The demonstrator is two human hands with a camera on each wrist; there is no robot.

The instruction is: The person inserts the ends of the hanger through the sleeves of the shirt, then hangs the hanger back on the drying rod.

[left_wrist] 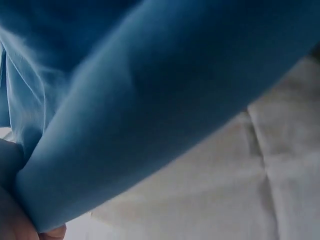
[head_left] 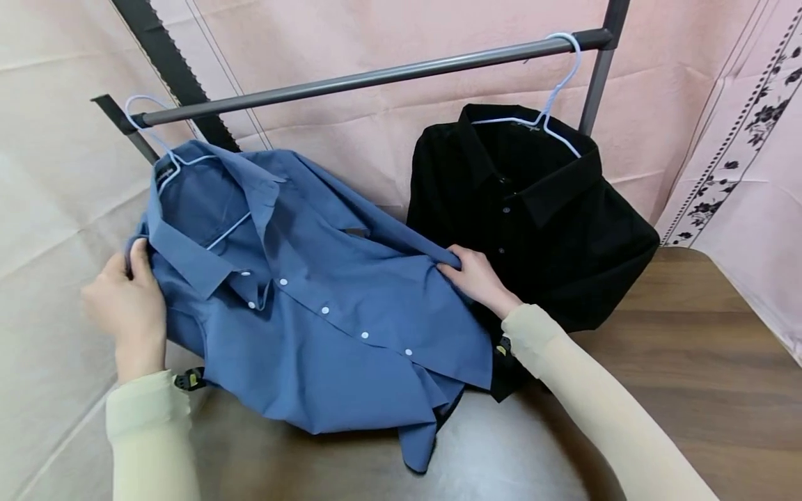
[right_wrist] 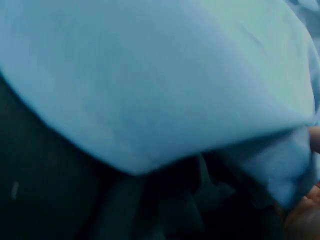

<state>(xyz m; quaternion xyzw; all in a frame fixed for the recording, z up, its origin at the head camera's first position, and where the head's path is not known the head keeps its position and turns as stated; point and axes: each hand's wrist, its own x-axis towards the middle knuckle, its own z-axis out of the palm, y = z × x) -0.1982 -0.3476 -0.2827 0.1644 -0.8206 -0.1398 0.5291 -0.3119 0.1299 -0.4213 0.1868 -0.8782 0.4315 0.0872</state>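
Observation:
A blue button-up shirt (head_left: 326,306) hangs from a pale hanger (head_left: 177,158) at the left end of a metal rail, its front turned up toward the head camera. At the shirt's left shoulder side in the head view, my left hand (head_left: 128,306) grips the fabric with the thumb on top. My right hand (head_left: 473,275) pinches the sleeve on the opposite side, drawing it out toward the right. Blue cloth (left_wrist: 125,110) fills much of the left wrist view, with fingers at the lower left corner. In the right wrist view, the fingers (right_wrist: 314,140) show at the right edge against the cloth.
A black shirt (head_left: 532,216) hangs on a second pale hanger (head_left: 557,90) at the right of the rail (head_left: 376,73), just behind my right hand. Below is a brown wooden table (head_left: 689,362). Pink and white cloth (head_left: 351,42) covers the wall behind.

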